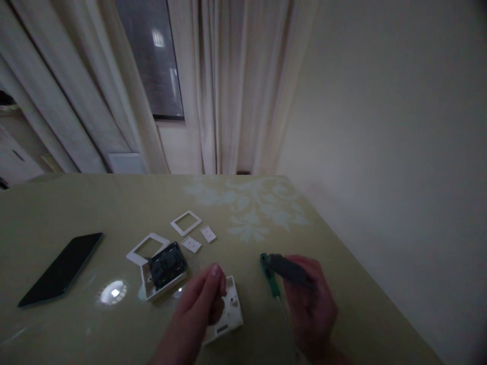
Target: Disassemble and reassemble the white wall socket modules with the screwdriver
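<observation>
My left hand (203,304) is closed, thumb pressed on curled fingers, above a white open back box (234,306). Anything pinched in it is hidden. In my right hand (314,309) is a dark grey, flat, block-like part (291,269), gripped near its right end. Just left of that hand lies a screwdriver (271,279) with a green handle, its thin shaft pointing toward me. Left of my left hand sits another white box (167,289) with a black switch or socket module (167,264) tilted on it.
Two white frames (174,223) (133,256) and two small white plates (191,245) (208,234) lie behind the boxes. A dark tablet or phone (61,271) rests at the left of the glossy table (125,208). A wall (399,177) borders the table's right edge; curtains (243,91) hang behind.
</observation>
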`<act>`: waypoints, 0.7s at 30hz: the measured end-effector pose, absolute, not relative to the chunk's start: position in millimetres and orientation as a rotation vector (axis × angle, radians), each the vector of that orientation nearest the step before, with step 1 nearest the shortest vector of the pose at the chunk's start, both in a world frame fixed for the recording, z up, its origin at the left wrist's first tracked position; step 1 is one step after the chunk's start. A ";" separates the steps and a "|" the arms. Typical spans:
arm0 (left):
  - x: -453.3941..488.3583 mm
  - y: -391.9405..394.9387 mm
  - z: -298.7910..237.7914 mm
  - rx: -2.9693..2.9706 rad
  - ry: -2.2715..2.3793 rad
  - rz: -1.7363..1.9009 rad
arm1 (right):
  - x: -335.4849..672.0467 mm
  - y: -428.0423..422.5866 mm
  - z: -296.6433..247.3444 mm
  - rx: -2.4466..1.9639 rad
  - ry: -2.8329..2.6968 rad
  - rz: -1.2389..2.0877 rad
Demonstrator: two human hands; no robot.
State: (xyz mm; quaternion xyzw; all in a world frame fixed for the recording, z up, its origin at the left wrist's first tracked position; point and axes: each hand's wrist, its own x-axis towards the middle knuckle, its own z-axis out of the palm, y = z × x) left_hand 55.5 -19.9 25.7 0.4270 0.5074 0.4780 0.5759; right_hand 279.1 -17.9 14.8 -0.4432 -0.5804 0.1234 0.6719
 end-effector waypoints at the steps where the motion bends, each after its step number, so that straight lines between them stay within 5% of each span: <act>1: 47.8 -4.0 37.1 1.352 1.328 1.046 | 279.1 -10.5 15.5 -1.026 -1.206 0.414; 4: 23.7 59.2 65.1 1.888 1.582 0.827 | 278.6 9.4 10.5 -1.132 -0.934 0.849; 10: -8.9 176.6 59.9 1.992 1.866 0.438 | 277.7 29.6 -8.5 -1.149 -0.720 0.995; 21: -50.7 202.5 30.3 2.084 1.897 0.027 | 276.9 24.5 -3.8 -1.094 -0.640 1.089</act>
